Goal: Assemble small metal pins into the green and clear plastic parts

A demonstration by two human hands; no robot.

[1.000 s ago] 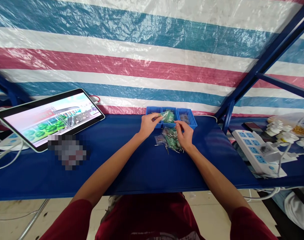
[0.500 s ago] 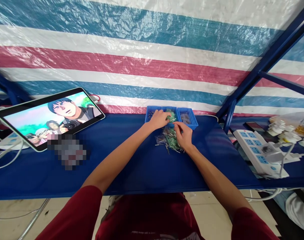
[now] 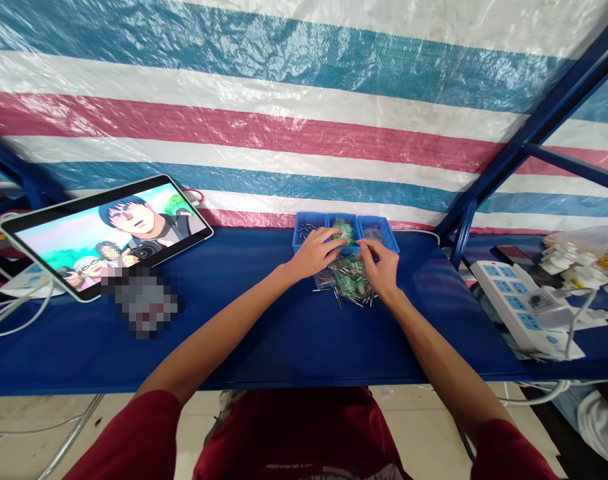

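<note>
Left hand (image 3: 317,253) curled, fingers part closed, tips at the middle of three blue trays (image 3: 347,231); can't tell if it has hold of anything; right hand (image 3: 379,267) half closed, thumb and fingers near together just in front of the right tray, above the pile; can't tell if anything is pinched; pile (image 3: 347,283) sits on the blue bench (image 3: 264,347) right below the trays, touching their front edge, under the right hand; it's small green boards (image 3: 351,287) with loose metal pins (image 3: 347,297), clear bags (image 3: 324,280) mixed in; more green boards (image 3: 343,231) in the middle tray, pins (image 3: 307,231) in the left tray, right tray contents too small to tell; boards look light, stiff, thin, likely fragile, best taken by the edges; pins look tiny, light, easy to scatter or roll, need a fingertip pinch; bags look soft and slippery.

Tablet (image 3: 107,239) at left of frame; power strip (image 3: 524,307) at right; striped tarp (image 3: 304,113) behind.

Versus the first earlier frame: left hand no longer lifts a green board above the tray front, now lower and further in; tablet shows a cartoon, not a building; view slightly shifted.
</note>
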